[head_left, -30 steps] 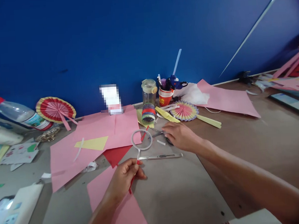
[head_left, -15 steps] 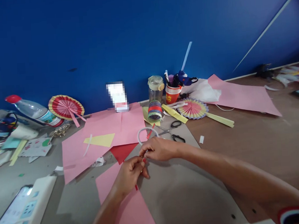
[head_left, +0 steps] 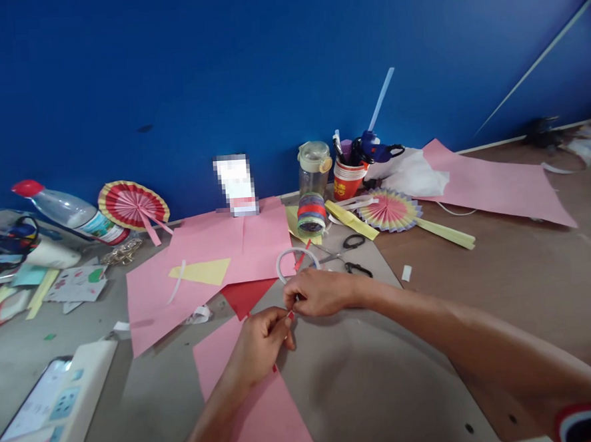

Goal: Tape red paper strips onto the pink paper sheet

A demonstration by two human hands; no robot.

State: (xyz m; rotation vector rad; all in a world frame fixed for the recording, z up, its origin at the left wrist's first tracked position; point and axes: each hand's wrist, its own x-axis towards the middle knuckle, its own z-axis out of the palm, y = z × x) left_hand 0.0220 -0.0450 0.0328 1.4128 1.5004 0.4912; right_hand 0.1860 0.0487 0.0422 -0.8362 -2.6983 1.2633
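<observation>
My left hand is closed in a pinch on a small red paper strip, whose pale-edged end pokes out at the fingertips. Just above and to the right, my right hand is closed too, its bent fingertips close to that end; what they hold is hidden. Behind the right hand lies a white roll of tape, and black-handled scissors are beside it. A red paper piece lies beyond the left hand. A pink sheet is under the left forearm.
Pink paper with a yellow piece lies at the back, below a blurred-out phone-like screen. A clear bottle, a red cup of tools and a pleated paper fan stand or lie rightward. Left are another fan and a power strip.
Both hands stay together at the red strip, whose end now shows more between the fingertips. The right hand's fingers have shifted slightly up off it. The view has turned a little.
</observation>
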